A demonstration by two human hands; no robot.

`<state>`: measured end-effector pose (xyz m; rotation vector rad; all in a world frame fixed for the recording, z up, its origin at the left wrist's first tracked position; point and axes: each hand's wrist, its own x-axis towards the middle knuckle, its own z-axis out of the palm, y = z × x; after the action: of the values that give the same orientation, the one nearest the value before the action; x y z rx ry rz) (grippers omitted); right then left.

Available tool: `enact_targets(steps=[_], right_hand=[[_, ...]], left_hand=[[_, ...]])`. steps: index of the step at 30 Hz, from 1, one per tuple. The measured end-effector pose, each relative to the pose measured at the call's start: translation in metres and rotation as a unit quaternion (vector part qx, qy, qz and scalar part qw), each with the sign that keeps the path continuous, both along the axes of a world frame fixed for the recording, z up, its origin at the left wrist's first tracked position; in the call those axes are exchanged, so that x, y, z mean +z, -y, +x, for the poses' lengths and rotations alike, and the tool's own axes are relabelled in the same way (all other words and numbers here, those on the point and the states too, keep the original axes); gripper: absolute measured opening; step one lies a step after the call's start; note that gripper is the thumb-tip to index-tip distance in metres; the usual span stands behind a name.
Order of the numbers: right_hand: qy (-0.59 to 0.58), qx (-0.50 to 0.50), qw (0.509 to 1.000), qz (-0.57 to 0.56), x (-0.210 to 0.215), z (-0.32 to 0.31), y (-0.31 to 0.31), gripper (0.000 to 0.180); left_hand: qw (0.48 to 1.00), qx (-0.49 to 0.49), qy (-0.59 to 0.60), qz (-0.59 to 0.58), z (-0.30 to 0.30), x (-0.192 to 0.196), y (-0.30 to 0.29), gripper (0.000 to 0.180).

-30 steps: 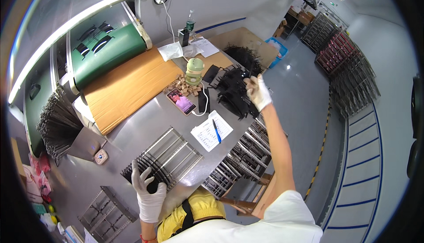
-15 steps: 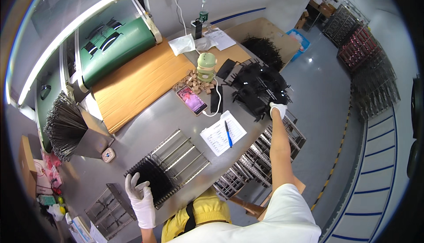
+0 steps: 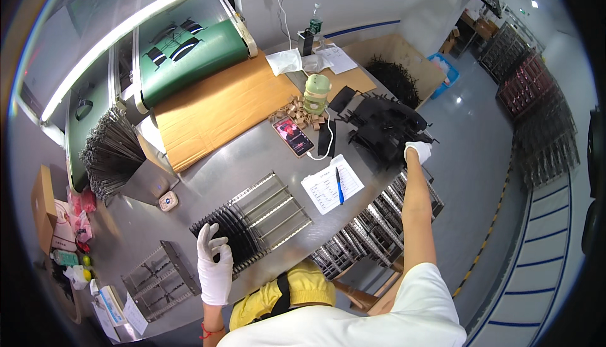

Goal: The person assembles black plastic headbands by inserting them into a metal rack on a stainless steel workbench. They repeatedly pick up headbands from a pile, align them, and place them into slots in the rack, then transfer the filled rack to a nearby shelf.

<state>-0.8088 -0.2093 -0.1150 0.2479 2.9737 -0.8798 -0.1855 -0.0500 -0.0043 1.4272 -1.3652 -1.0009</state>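
My left hand (image 3: 215,265), in a white glove, is beside a metal slotted rack (image 3: 278,216) on the steel table. Its fingers are bent and apart, touching or just over the black thin parts (image 3: 237,230) that stand in a close row in the rack's left half. My right arm stretches out to the far right, where my gloved right hand (image 3: 419,151) is at the near edge of a heap of black curved parts (image 3: 386,126). Its fingertips are hidden among the parts, so I cannot see what they grip.
Between them lie a paper form (image 3: 328,189) with a blue pen (image 3: 339,186) and a phone (image 3: 293,136). A green bottle-shaped device (image 3: 316,93) stands behind. Racks (image 3: 372,221) sit below the table edge, another rack (image 3: 161,281) at left, a conveyor (image 3: 196,63) at the back.
The view has shifted, so the table appears farther right and up. The right hand stays at the black heap, and the left stays at the rack's row with its fingers slightly more curled.
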Motion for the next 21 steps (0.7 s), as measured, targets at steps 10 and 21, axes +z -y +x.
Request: enact_targets(steps=[10, 21], right_hand=[[-0.044, 0.021, 0.947, -0.317, 0.030, 0.038, -0.005, 0.078], [-0.086, 0.795, 0.600, 0.001, 0.138, 0.408, -0.077, 0.063]], left_hand=[[1.000, -0.018, -0.001, -0.011, 0.020, 0.006, -0.009, 0.058], [0.966, -0.083, -0.078, -0.233, -0.053, 0.006, 0.069, 0.063]])
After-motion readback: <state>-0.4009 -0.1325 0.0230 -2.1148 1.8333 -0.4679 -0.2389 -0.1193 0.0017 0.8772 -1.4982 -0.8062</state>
